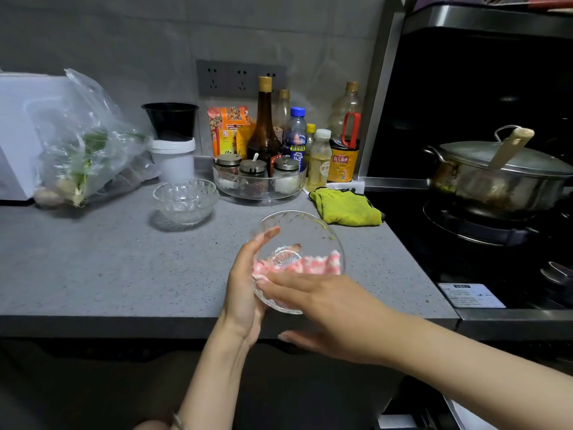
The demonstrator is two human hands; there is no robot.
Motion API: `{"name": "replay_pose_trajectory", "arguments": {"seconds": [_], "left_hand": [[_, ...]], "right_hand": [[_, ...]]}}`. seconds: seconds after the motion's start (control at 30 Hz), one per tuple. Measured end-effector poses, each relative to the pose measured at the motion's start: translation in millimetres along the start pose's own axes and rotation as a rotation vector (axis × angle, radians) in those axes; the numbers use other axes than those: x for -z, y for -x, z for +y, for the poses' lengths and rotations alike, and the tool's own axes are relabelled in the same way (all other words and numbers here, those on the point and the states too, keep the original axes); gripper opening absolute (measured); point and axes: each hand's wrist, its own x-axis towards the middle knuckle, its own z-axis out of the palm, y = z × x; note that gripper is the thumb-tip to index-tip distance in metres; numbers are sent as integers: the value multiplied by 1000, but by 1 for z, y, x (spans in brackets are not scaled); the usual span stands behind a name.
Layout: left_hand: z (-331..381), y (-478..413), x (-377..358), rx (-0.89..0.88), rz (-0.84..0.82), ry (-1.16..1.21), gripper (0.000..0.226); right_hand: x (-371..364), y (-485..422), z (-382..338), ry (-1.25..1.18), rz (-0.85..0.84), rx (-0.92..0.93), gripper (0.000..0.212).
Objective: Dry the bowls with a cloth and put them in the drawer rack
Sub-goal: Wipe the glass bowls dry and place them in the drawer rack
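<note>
Glass bowls number two: left hand (245, 283) grips one (299, 262), right hand (322, 308) presses pink cloth (297, 265) inside; other (185, 200) on counter (93, 262).

Grey speckled counter (93, 268), spanning frame left to centre. On it: white box (15, 135) far left; plastic bag (86, 144); white tub (173, 159); glass bowl (185, 200) centre; condiment tray (259, 189); bottles (319, 159) at back; yellow cloth (345, 207) right.
</note>
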Motion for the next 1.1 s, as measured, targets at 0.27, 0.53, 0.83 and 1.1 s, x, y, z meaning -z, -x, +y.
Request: {"name": "replay_pose_trajectory", "arguments": {"seconds": [0.27, 0.53, 0.83, 1.1], "left_hand": [[5, -2, 2, -52, -17, -36, 36], [2, -1, -4, 1, -108, -3, 41], [1, -5, 4, 59, -174, -75, 59], [3, -9, 8, -29, -243, -225, 73]], "right_hand": [[2, -2, 6, 207, -11, -94, 82], [-7, -11, 9, 210, 62, -180, 81], [11, -13, 7, 86, -2, -142, 30], [52, -1, 28, -1195, 31, -452, 27]]}}
